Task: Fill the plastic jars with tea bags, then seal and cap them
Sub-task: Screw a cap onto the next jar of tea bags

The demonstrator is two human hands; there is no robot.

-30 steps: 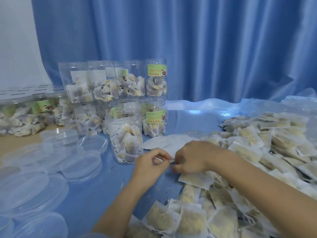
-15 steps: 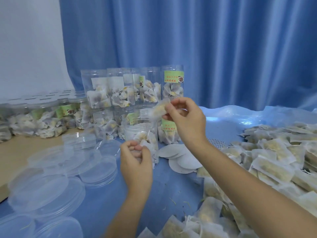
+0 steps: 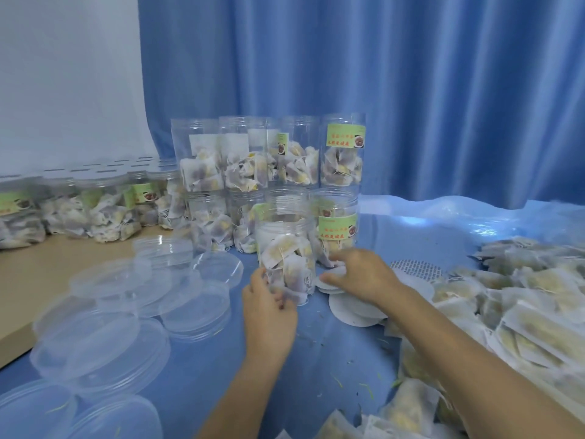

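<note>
An uncapped clear plastic jar (image 3: 285, 245) stands on the blue sheet, filled with tea bags. My left hand (image 3: 269, 315) is at its lower left. The thumb lies against the jar wall and the fingers curl at its foot. My right hand (image 3: 361, 274) is to the right of the jar, low over a stack of white seal discs (image 3: 351, 312). Its fingertips pinch the edge of the top disc. A big heap of loose tea bags (image 3: 522, 308) lies under and beyond my right forearm.
Several clear lids (image 3: 104, 337) are spread at the left. Filled jars without caps are stacked two high (image 3: 342, 160) right behind the open jar, and capped jars (image 3: 104, 210) line a wooden tabletop (image 3: 31, 280). A white mesh piece (image 3: 414, 267) lies beside the discs.
My right hand has dropped from above the jar mouth, where it held a tea bag, down to the seal discs. My left hand has moved up against the jar's base.
</note>
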